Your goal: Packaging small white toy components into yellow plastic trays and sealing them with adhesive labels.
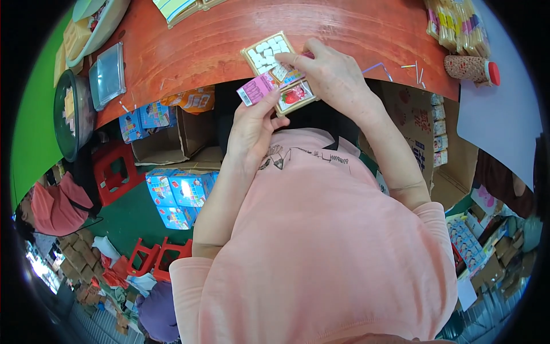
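My left hand (252,129) is closed on a small pink printed box (258,89), with the thumb along its lower edge. Against the box lies a small gold-edged tray with a strawberry picture (297,96), close to the left fingertips. Just beyond, at the table's near edge, is a gold-edged tray of small white tiles (268,53). My right hand (335,74) reaches over from the right, its index finger stretched towards the white tiles. Its other fingers are curled near the right end of the pink box, and what they hold is partly hidden.
A red-brown wooden table (195,46) spans the top. On its left are clear plastic sleeves (107,74) and a dark round bowl (74,114). A red-lidded jar (470,70) and bagged sticks (458,26) sit right. Blue boxes (180,192) and red stools (114,172) stand below.
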Available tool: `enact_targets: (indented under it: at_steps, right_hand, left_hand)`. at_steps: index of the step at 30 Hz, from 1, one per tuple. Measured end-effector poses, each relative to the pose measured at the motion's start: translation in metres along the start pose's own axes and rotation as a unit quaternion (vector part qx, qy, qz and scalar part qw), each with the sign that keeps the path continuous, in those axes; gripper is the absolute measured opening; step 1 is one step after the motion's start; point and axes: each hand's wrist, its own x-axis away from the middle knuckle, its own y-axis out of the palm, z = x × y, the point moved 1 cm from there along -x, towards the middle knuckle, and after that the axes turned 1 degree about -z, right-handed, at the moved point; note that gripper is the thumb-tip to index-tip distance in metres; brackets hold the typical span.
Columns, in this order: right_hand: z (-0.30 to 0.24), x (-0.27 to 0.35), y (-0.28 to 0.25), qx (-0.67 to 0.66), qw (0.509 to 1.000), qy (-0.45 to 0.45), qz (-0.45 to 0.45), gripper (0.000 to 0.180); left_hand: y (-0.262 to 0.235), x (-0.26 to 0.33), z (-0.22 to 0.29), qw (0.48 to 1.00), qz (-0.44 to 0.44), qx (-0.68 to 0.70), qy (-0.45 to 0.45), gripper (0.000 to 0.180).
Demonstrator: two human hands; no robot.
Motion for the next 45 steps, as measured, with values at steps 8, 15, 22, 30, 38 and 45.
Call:
enact_targets:
  at_steps: [8, 15, 22, 30, 38, 45]
  right_hand:
    - [0.016, 0.012, 0.005, -0.679, 0.73, 0.067, -0.024, 0.03]
    - [0.007, 0.023, 0.019, -0.644, 0.761, 0.035, 0.074, 0.015]
    - [0.006, 0.04, 0.024, -0.723, 0.67, 0.168, -0.022, 0.028]
    - [-0.026, 0.04, 0.011, -0.64, 0.757, 0.125, 0.026, 0.035]
    - [-0.029, 0.032, -0.01, -0.327, 0.926, -0.1, 0.16, 0.031]
    - [-0.02, 0.031, -0.012, -0.246, 0.932, -0.207, 0.166, 0.038]
  left_hand:
    - [-0.001, 0.008, 0.003, 0.992, -0.111, 0.001, 0.066, 0.019]
    - [0.009, 0.012, 0.0, 0.984, -0.073, -0.06, 0.15, 0.016]
    - [0.007, 0.014, 0.0, 0.98, -0.039, -0.083, 0.175, 0.015]
    - [-0.002, 0.012, 0.004, 0.975, -0.016, -0.094, 0.199, 0.017]
    - [-0.002, 0.019, 0.013, 0.863, 0.055, -0.243, 0.44, 0.031]
    - [0.008, 0.04, 0.034, 0.66, -0.015, -0.464, 0.591, 0.034]
